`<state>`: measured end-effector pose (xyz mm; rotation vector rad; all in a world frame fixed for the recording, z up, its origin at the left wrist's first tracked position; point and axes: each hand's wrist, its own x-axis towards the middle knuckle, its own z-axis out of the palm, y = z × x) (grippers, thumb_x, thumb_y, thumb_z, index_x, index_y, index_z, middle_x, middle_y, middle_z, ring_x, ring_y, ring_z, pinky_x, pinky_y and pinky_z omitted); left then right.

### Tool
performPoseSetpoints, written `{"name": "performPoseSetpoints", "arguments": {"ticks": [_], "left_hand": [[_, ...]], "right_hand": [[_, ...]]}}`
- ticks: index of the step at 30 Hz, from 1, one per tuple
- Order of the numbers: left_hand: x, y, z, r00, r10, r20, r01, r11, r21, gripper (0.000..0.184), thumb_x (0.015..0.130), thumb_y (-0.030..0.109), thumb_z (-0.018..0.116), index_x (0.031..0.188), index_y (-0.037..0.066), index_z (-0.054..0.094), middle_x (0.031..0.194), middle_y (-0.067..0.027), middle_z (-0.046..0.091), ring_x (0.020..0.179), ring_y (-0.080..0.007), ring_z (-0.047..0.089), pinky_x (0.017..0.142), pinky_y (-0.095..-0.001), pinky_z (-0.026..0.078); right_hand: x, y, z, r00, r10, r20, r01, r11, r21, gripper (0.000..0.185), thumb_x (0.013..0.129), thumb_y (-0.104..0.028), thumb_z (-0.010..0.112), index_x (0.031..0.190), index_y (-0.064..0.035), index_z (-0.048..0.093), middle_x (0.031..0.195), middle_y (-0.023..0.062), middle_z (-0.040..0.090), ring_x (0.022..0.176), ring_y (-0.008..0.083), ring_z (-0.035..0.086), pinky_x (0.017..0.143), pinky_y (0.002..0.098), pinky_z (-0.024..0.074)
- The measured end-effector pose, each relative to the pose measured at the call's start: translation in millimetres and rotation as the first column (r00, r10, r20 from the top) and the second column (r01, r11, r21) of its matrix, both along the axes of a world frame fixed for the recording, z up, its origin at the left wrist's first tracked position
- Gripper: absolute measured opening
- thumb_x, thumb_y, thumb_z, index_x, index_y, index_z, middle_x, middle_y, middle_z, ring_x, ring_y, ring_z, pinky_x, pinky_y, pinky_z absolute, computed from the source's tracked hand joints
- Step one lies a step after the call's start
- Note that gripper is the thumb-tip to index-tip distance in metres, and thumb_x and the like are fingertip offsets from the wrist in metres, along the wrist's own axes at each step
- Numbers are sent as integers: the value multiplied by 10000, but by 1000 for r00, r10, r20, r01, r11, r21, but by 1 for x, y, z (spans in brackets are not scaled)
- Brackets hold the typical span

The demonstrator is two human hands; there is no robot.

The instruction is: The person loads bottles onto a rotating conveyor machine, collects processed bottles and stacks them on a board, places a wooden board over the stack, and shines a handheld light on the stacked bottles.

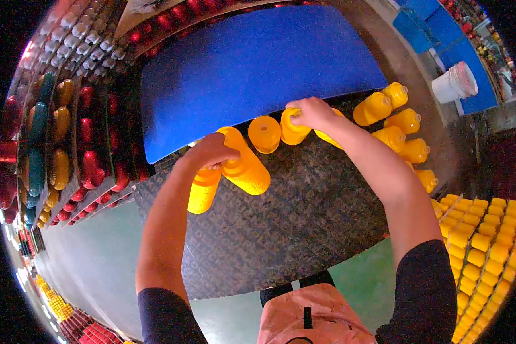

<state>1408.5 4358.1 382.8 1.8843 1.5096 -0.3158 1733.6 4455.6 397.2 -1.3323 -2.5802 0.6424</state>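
Observation:
My left hand (209,152) is closed at the tops of two yellow thread spools. One tilted spool (247,171) lies against its fingertips, and another spool (203,195) stands partly under the palm. Which of the two it grips is partly hidden by the fingers. My right hand (312,113) is wrapped round the top of a yellow spool (292,131) near the blue panel. Between the hands stands a single spool (264,135), touched by neither. Under my right wrist, a further spool (331,136) is partly covered.
Several yellow spools (404,121) stand along the right side of the dark speckled table (281,229). A blue panel (258,63) lies behind the row. Racks with coloured spools (92,166) rise at left, and a rack of yellow spools (487,246) at right. A white bucket (454,83) stands farther back.

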Motion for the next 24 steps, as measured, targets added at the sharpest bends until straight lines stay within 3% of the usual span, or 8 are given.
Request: {"name": "performPoseSetpoints", "arguments": {"ticks": [4,6,7,8,9,10,17,24], "left_hand": [[11,-10,8,999,3,-54,9,974,225,460,698,281,674,1022,-35,590,844,-222,651,814,-303,646,623,-402,503],[14,-29,24,705,-479,-523,707,541,456,652,686,317,690,1143,-112,513,856,-245,644,869,-336,632,704,-421,505],[22,-40,31,703,-481,-524,708,540,454,652,686,317,690,1143,-112,513,856,-245,644,869,-336,632,704,-421,505],[35,-51,41,947,-189,-260,296,826,480,703,686,321,692,1216,-82,465,862,-252,639,872,-348,627,725,-430,500],[45,-60,52,979,202,-13,-184,913,364,763,687,324,695,1289,-52,416,868,-260,635,875,-361,622,747,-439,495],[49,-68,65,959,277,60,-282,914,293,841,677,307,702,1370,8,333,870,-245,639,878,-361,622,754,-436,493],[49,-103,86,851,525,13,-512,824,242,759,680,242,695,1341,15,399,858,-199,662,761,-329,646,672,-409,499],[10,-125,57,779,623,64,-592,699,402,620,706,203,688,1273,32,505,736,-149,659,673,-244,652,597,-361,501]], "right_hand": [[3,5,-16,998,-53,-34,54,998,11,461,727,-370,670,1147,-182,633,950,179,661,849,346,641,805,427,502],[7,5,-18,995,-24,-93,25,1000,11,446,730,-368,671,1138,-189,641,933,174,664,845,345,641,798,429,503],[10,5,-18,988,8,-151,-6,1000,15,432,733,-367,672,1129,-196,648,916,169,667,841,344,642,791,430,504],[11,5,-16,988,5,-155,-3,1000,15,432,733,-367,672,1129,-196,648,916,169,667,841,344,642,791,430,504],[11,4,-12,994,-20,-103,20,1000,-2,420,732,-365,674,1117,-198,657,900,165,669,835,339,644,788,428,505],[11,3,-9,998,-45,-49,44,999,-18,408,732,-363,676,1106,-200,665,884,160,672,830,334,645,784,426,506],[18,10,-14,998,21,-55,-19,999,36,417,728,-353,688,1104,-173,665,910,161,671,829,326,648,784,414,505],[58,9,-23,870,-120,-478,171,983,64,376,810,-368,665,1103,-134,647,885,141,678,763,261,655,722,367,510]]}}
